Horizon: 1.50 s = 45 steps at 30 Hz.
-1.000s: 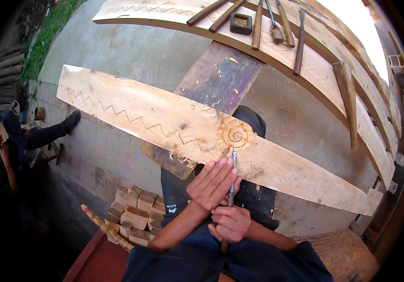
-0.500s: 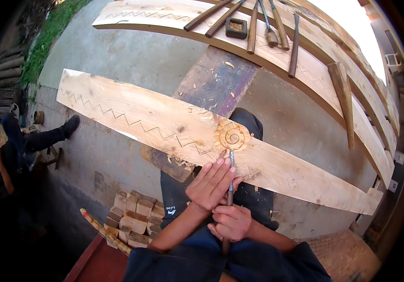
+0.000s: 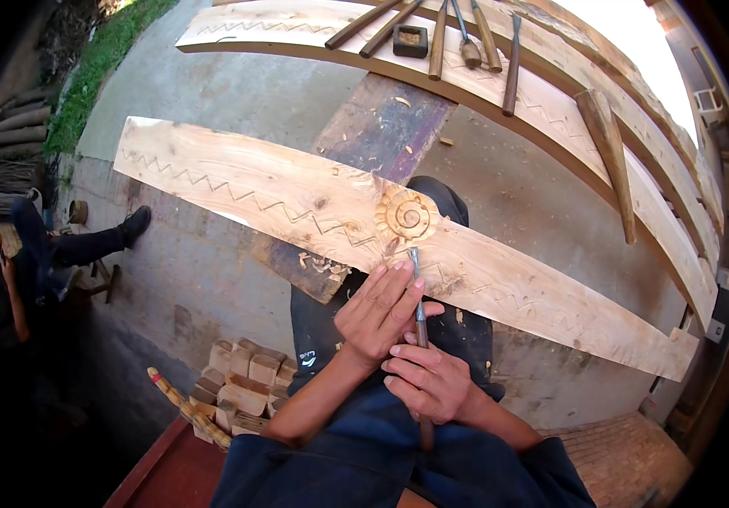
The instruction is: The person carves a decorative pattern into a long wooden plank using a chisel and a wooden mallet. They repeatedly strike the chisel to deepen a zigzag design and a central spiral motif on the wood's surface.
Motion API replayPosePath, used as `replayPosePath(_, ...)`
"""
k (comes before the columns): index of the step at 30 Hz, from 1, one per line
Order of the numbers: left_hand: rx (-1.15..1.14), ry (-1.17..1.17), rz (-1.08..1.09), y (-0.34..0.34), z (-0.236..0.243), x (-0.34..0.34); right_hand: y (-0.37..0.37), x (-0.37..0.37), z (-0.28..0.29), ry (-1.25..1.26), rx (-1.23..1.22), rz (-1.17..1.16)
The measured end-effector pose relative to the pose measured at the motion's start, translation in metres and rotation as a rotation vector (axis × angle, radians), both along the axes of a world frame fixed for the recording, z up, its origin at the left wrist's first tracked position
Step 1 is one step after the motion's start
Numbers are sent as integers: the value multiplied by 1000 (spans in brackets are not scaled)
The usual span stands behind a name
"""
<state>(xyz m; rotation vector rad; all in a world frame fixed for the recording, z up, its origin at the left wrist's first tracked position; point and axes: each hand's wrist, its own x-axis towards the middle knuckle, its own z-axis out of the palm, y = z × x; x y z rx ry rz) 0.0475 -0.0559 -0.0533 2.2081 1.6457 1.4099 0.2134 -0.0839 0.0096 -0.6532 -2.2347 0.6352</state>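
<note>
A long pale wooden board [image 3: 279, 199] lies slantwise across my lap, with a zigzag line cut along its left part. Near its middle is a carved round spiral rosette [image 3: 406, 213]. The metal tip of a carving chisel [image 3: 420, 317] points at the rosette's lower edge. My left hand [image 3: 374, 315] rests at the board's near edge, fingers stretched along the chisel's shaft and thumb across its other side, steadying it. Lower down, my right hand [image 3: 432, 383] is curled round the wooden handle, its fingers somewhat loose. The palm hides part of the handle.
Beyond the board, curved planks [image 3: 542, 118] carry several carving tools [image 3: 437, 51], a small dark square box [image 3: 410, 41] and a wooden mallet [image 3: 608, 161]. Shavings lie on a bench plank [image 3: 381, 127]. Wood blocks [image 3: 246, 381] are stacked at lower left; a seated person [image 3: 17, 271] is farther left.
The chisel tip has drawn back slightly from the rosette's middle. My right hand's fingers have loosened and spread on the handle. The whole view has shifted a little.
</note>
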Motion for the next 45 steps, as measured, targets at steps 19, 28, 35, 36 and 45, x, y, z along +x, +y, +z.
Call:
replayPosePath(19, -14, 84, 48, 1, 1, 0, 8, 6, 2, -54, -50, 61)
replayPosePath(28, -28, 108, 22, 5, -1, -6, 12, 5, -15, 9, -17, 92)
replayPosePath(35, 223, 221, 272, 12, 54, -56, 27, -26, 34, 58, 62, 36)
replayPosePath(36, 187, 246, 265, 5, 52, -60, 27, -26, 38, 28, 40, -8)
replayPosePath(45, -65, 264, 114, -17, 42, -60, 48, 65, 71, 245, -556, -82)
